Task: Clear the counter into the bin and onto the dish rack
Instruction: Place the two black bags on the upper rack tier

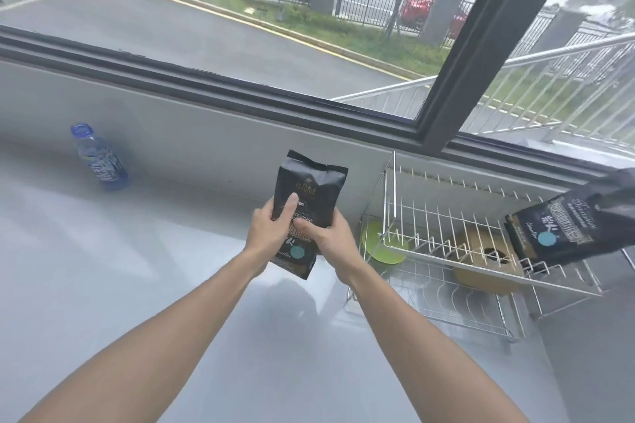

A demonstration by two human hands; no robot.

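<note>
I hold a black coffee bag (311, 187) upright above the grey counter (103, 268), just left of the dish rack. My left hand (271, 228) grips its left side, thumb across the front. My right hand (326, 237) grips its lower right side. The white wire dish rack (443, 213) stands at the right by the window wall. A second black coffee bag (563, 233) lies tilted on the rack's upper tier at the far right. A green plate (371, 240) and a round wooden item (481, 261) sit on the lower tier.
A blue plastic water bottle (101, 160) stands at the back left of the counter against the low grey wall. A dark window frame (240, 86) runs along the back. No bin is in view.
</note>
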